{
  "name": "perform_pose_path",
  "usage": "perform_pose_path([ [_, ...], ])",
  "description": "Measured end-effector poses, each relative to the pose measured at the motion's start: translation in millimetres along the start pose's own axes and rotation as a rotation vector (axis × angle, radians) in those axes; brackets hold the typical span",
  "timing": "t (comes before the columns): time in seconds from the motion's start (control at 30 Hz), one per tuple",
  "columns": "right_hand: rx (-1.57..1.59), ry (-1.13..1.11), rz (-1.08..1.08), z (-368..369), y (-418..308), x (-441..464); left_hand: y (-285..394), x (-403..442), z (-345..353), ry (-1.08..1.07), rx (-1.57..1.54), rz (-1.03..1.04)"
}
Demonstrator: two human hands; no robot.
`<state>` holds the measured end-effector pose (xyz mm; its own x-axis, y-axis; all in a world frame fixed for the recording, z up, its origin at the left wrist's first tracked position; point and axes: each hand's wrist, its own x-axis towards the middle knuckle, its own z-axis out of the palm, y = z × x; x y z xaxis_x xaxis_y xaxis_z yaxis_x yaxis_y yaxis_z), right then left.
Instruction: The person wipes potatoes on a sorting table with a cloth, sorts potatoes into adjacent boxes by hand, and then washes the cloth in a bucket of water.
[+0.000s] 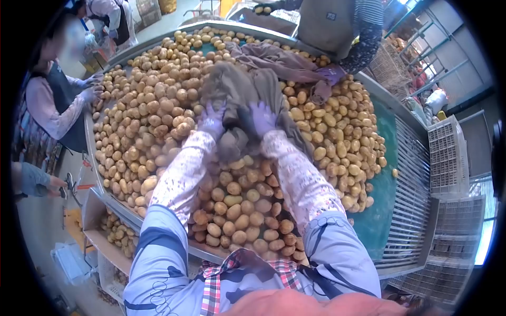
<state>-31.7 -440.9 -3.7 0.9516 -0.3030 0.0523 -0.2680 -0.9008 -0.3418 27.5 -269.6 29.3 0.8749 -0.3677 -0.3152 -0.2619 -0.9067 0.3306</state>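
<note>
Both my hands wear purple gloves and reach over a wide heap of potatoes (158,105). A dark grey-brown cloth (240,89) lies bunched on the heap. My left hand (212,120) is on the cloth's left side, fingers spread. On its right side, my right hand (261,118) is against the cloth, fingers partly apart and pointing forward. The cloth's near end (232,145) hangs bunched between my wrists. Beyond it, a brownish-purple cloth (279,59) stretches over the potatoes towards a co-worker's gloved hand (331,75).
A co-worker (332,26) stands across the metal-edged table (118,203); another (58,100) works at the left. Metal bars (411,195) and green surface (382,174) lie right. White crates (448,152) stand far right, and a potato-filled box (100,216) sits lower left.
</note>
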Motion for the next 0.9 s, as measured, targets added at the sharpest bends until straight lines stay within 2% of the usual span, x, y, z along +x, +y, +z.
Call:
perform_pose_path([
  [0.03,-0.022,0.159,-0.110,14.8,12.9,-20.8,0.0,-20.3,1.5,0.032,-0.033,0.023],
  [0.1,0.010,0.210,-0.161,-26.0,-0.5,-83.5,-15.9,-48.7,28.7,0.180,0.120,0.190],
  [0.2,0.164,0.148,-0.241,-43.1,8.6,-158.7,-4.5,-142.9,36.6,0.238,0.051,0.286],
  [0.23,0.181,0.141,-0.269,-64.2,3.2,-185.4,-8.1,-170.6,50.0,0.326,0.172,0.333],
  [0.27,0.195,0.128,-0.296,-74.8,3.7,-209.9,-5.4,-201.1,55.2,0.311,0.180,0.318],
  [0.3,0.136,0.176,-0.322,-71.8,11.2,-229.4,-0.9,-230.1,55.4,0.296,0.186,0.307],
  [0.37,0.016,0.276,-0.350,-59.3,24.7,-267.6,0.8,-273.9,59.5,0.115,-0.007,0.249],
  [0.43,-0.180,0.144,-0.352,-49.8,28.2,-307.5,-3.3,-306.6,76.7,0.175,-0.083,0.279],
  [0.5,-0.414,0.209,-0.305,-31.1,29.8,-320.7,0.6,-321.7,80.5,0.267,-0.059,0.385],
  [0.53,-0.203,0.085,-0.232,-52.6,19.1,-310.5,-1.1,-316.0,94.5,0.234,0.167,0.409],
  [0.57,0.007,-0.037,-0.154,-76.0,10.1,-290.0,-4.4,-304.6,102.6,0.252,0.169,0.403],
  [0.63,-0.028,-0.017,-0.214,-67.2,17.6,-252.6,-7.7,-256.3,102.1,0.305,0.176,0.411],
  [0.67,-0.037,-0.007,-0.207,-56.0,25.3,-232.7,-5.8,-233.0,84.3,0.346,-0.025,0.462],
  [0.7,-0.048,-0.009,-0.197,-47.3,32.9,-217.1,-0.4,-213.6,68.0,0.328,0.091,0.421],
  [0.77,0.005,0.106,-0.221,-46.7,30.0,-170.9,7.1,-170.2,46.4,0.380,0.063,0.417],
  [0.8,0.012,0.089,-0.171,-46.0,26.9,-149.4,19.6,-151.0,24.6,0.294,0.071,0.302],
  [0.87,0.026,0.064,-0.081,-38.3,19.5,-103.6,15.0,-90.2,17.4,0.312,0.197,0.300],
  [0.9,0.028,0.109,-0.091,-28.9,19.9,-80.9,14.7,-58.0,19.3,0.265,0.350,0.183],
])
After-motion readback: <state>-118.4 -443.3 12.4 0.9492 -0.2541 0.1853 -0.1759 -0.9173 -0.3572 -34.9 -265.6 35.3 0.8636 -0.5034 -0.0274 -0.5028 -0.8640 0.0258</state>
